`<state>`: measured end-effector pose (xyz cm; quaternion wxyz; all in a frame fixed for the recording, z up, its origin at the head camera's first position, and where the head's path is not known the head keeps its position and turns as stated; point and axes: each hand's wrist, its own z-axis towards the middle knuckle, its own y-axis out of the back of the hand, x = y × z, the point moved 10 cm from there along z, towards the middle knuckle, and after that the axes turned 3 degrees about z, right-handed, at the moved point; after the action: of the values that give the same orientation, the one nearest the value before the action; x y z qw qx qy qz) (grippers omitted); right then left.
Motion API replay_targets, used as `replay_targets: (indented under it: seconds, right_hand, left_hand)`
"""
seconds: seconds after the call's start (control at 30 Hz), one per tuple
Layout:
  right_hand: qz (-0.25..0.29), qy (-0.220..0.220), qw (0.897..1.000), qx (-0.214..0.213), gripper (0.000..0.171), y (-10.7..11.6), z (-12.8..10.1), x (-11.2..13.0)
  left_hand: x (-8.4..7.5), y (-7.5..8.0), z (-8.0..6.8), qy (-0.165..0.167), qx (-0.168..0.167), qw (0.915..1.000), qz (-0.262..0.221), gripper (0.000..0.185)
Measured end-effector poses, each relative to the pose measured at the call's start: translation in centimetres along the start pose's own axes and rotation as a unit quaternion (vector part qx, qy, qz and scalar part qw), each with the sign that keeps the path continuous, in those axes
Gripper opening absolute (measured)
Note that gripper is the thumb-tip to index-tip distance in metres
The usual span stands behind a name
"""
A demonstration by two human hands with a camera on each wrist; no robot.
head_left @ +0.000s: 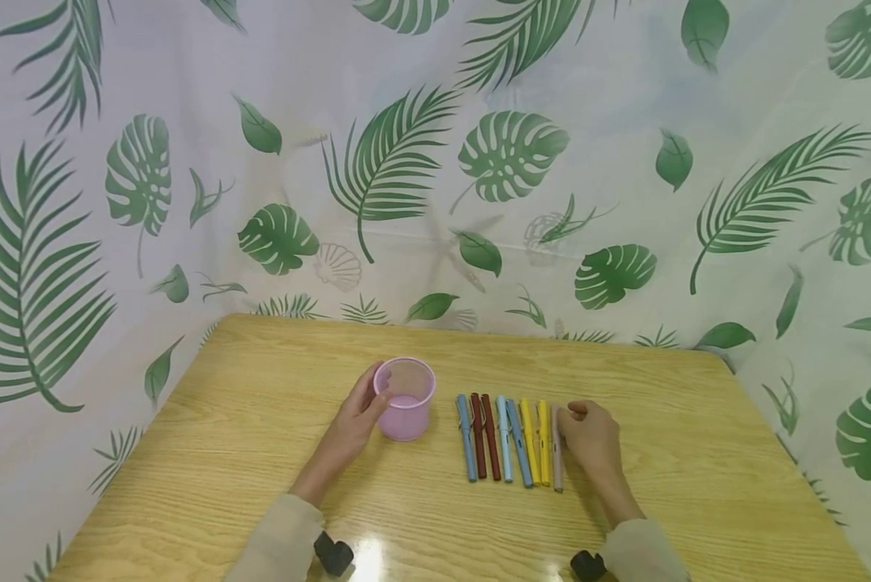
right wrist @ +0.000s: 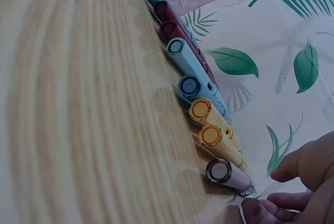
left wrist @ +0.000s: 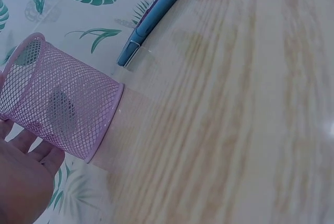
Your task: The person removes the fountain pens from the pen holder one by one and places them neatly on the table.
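My left hand [head_left: 351,422] holds a pink mesh pen cup [head_left: 404,422] by its left side, with the thumb over the rim. The cup stands upright on the table. In the left wrist view, fingers [left wrist: 31,148] lie along the mesh. To the cup's right, several capped pens lie side by side: blue [head_left: 467,440], dark red [head_left: 478,436], light blue [head_left: 505,440] and yellow [head_left: 544,444]. A greyish-pink pen [head_left: 557,453] ends the row. Beside its cap is my right hand [head_left: 594,436], fingers loosely bent, fingertips close to the clip end, thumb and fingers apart.
The wooden table [head_left: 260,364] runs back to a white cloth [head_left: 420,267] printed with green leaves, which also hangs along both sides. Each wrist carries a small black camera [head_left: 333,554] near the table's front.
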<state>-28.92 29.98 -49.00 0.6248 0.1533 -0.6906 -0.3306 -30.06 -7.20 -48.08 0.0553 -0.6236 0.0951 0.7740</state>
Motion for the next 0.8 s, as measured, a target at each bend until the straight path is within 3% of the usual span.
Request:
replay_targets:
  seconds: [0.4,0.6,0.7,0.8]
  right_hand:
    - [0.033,0.079,0.996,-0.013,0.042,2.0,-0.8,3.0]
    - [0.046,0.135,0.99,-0.018,0.044,3.0,-1.5,5.0]
    - [0.031,0.165,0.986,-0.012,0.052,3.4,-1.9,6.1]
    - [0.001,0.191,0.982,0.003,0.059,3.8,-2.3,7.4]
  left_hand:
    - [-0.1,0.5,-0.4,0.015,0.009,0.9995,0.026,0.061]
    - [-1.1,1.0,-0.6,0.007,0.001,0.9958,0.091,0.063]
    - [-3.0,1.4,-0.6,-0.02,-0.01,0.986,0.165,0.063]
    - [-5.7,1.6,-0.5,-0.05,-0.003,0.967,0.25,0.064]
